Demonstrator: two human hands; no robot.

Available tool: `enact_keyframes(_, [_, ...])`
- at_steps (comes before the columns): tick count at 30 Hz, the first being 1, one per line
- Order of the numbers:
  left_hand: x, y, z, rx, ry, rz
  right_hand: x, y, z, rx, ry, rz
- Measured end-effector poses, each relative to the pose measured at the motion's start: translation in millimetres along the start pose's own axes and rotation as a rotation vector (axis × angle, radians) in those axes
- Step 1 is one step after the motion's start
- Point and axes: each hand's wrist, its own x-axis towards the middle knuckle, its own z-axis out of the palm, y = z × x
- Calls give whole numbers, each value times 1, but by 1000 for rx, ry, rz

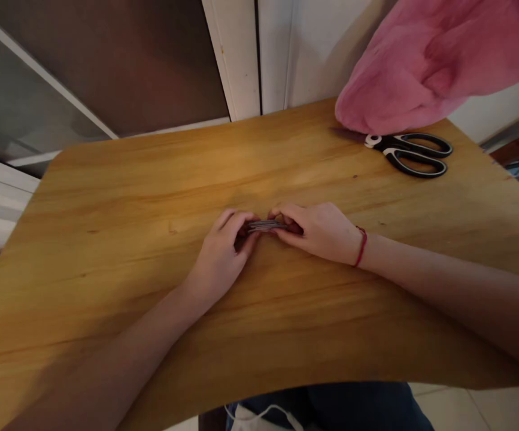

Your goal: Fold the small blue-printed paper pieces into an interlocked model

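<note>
A small stack of thin, greyish flat layers (264,225) is seen edge-on above the middle of the wooden table. It could be cards or folded paper; I cannot tell which. My left hand (223,248) pinches its left end between thumb and fingers. On the other end, my right hand (319,230), with a red string bracelet (361,246) at the wrist, grips it the same way. My fingers hide both ends of the stack.
Black-and-white scissors (414,154) lie at the back right of the wooden table (160,173). Their blades are partly under a pink plush cloth (421,72). A white-framed door (236,60) stands behind the table's far edge. Below the front edge a white cable (272,409) shows.
</note>
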Motion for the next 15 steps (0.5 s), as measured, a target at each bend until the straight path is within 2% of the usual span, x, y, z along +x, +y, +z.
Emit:
enact_keyframes(5, [1, 2, 1, 11, -47, 64, 2, 0, -1, 64, -28, 8])
enact_keyframes(11, [0, -1, 0, -95, 18, -56, 0, 0, -2, 120, -15, 28])
enact_keyframes(15, [0, -3, 1, -193, -4, -93, 1, 1, -1, 108, -35, 14])
